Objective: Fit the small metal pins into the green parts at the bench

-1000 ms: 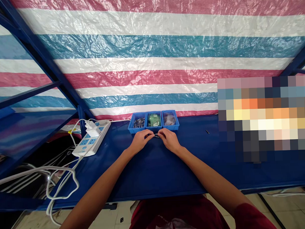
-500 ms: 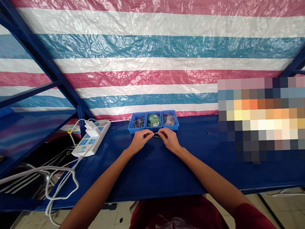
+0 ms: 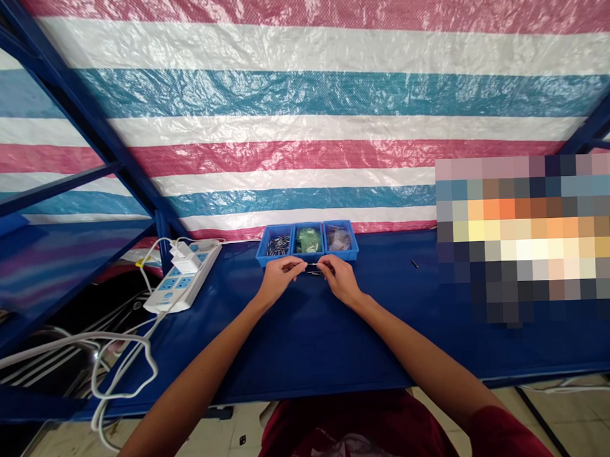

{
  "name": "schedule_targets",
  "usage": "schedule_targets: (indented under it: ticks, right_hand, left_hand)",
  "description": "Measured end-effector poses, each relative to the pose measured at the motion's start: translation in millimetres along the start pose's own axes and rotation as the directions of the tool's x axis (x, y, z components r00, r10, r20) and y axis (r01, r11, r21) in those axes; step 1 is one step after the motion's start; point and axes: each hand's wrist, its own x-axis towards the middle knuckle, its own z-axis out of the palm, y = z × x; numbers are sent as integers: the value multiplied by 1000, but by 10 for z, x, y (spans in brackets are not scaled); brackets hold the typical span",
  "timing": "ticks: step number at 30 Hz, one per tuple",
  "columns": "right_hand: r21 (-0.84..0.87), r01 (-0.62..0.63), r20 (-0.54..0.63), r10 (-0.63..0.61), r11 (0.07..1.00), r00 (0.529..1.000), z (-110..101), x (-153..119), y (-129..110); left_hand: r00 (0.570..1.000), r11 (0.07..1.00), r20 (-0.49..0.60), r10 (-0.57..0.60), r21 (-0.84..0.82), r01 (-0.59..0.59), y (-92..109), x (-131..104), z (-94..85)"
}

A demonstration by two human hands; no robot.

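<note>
My left hand (image 3: 281, 278) and my right hand (image 3: 339, 278) face each other just in front of three blue bins. Between their pinched fingertips runs a thin, light-coloured rod-like piece (image 3: 311, 264), one end in each hand. Its details are too small to tell. A few thin pieces (image 3: 314, 273) lie on the blue table right below it. The left bin (image 3: 275, 259) holds dark and silvery slim parts, the middle bin (image 3: 308, 256) a green bag with pale pieces, and the right bin (image 3: 342, 255) a clear bag.
A white power strip (image 3: 160, 301) with a plugged-in adapter (image 3: 184, 258) stands on the left, with loose white cables (image 3: 152, 367). A small dark piece (image 3: 415, 263) lies on the table (image 3: 309, 348) to the right. The far right is pixelated. Blue frame posts rise at both sides.
My left hand's fingers have shifted slightly, and a little more of the thin piece shows between the hands. The bins and my right hand have stayed nearly still.
</note>
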Motion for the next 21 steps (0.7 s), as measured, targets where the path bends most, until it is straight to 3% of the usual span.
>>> schedule_targets:
  ticks: [4,7,10,14,21]
  right_hand:
    - [29,-13,-21,13,1000,1000,-10,-4,-4]
    - [48,-5,-33,7,999,999,-15,-9,-9]
    - [42,-16,-59,19,999,998,-15,-7,-2]
    - [3,-12,-61,12,1000,998,-3,2,23]
    - [-16,59,-3,-59,998,998,11,0,15]
  left_hand:
    - [990,999,141,9,41,-15,-4,-2,-22]
    - [974,996,216,-68,-36,77,-4,8,-25]
    - [971,974,185,-151,-139,178,-7,35,-23]
    - [980,965,85,-182,-176,194,-7,66,-32]
    - [974,988,186,-129,-62,143,-13,49,-41]
